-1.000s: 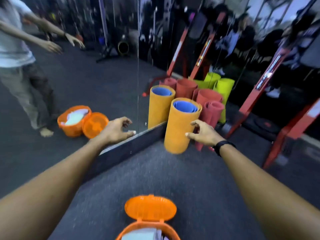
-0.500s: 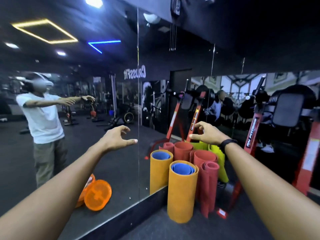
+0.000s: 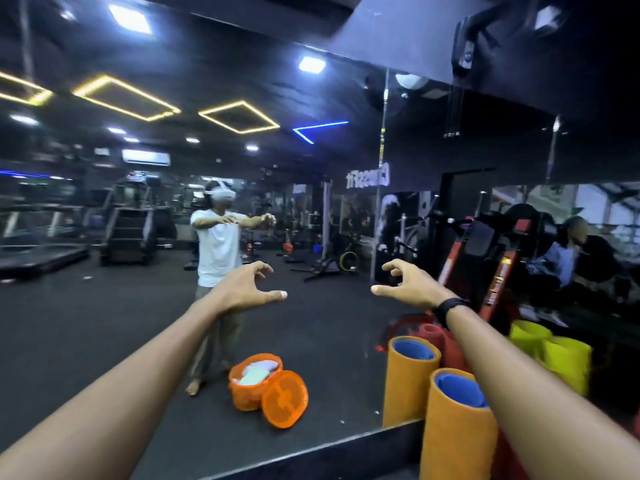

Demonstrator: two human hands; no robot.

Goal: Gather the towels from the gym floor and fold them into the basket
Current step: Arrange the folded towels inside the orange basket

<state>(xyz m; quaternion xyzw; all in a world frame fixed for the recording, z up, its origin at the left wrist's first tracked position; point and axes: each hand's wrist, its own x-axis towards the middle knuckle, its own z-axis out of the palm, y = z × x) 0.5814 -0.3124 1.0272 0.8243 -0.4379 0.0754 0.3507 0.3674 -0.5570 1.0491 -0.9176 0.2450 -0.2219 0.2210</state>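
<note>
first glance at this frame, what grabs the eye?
Two bare arms stretched forward at mid-frame, left hand and right hand open and empty, with no grip on anything. Behind them a wall mirror fills the left and centre, reflecting the person and an orange basket holding pale towels, its lid open. At lower right, rolled orange mats stand upright against the mirror.

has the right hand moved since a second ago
Yes. The right hand has lifted up and away from the orange rolled mat it hovered beside; it is now held out well above it, empty and open.
</note>
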